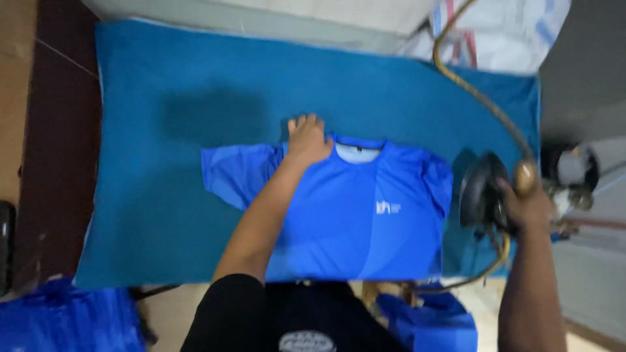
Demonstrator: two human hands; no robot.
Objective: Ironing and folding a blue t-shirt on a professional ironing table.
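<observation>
Over on the far left, a crumpled blue plastic bag (62, 316) sits at the near corner, just off the table (150, 215), which wears a teal padded cover with a darker patch (212, 116) towards its far side. Moving in, there's the blue T-shirt (339, 221) laid flat, front up, collar pointing away, white logo on the chest, its left sleeve spread out on the cover. The left hand (306, 140) is down flat on the shoulder beside the collar, fingers (301, 124) spread open and gripping nothing, just pinning the cloth. Across the chest and off the right sleeve, and here's the iron (481, 190), dark and heavy-looking, held just beside the shirt's right edge, over the cover. The right hand (525, 205) has its fingers wrapped tight round the handle. A braided hose (479, 98) loops from the iron up and away to the far right, past a white sack (502, 26).

The risks, as I read it: that left hand lies on the very cloth the iron is next to, so a quick sweep across could catch the fingers. The hose hangs slack over the table's right end and could drag across the shirt and rumple it. Whether the iron rests on the cover or is held just above it, I can't tell; left resting, it might scorch.
</observation>
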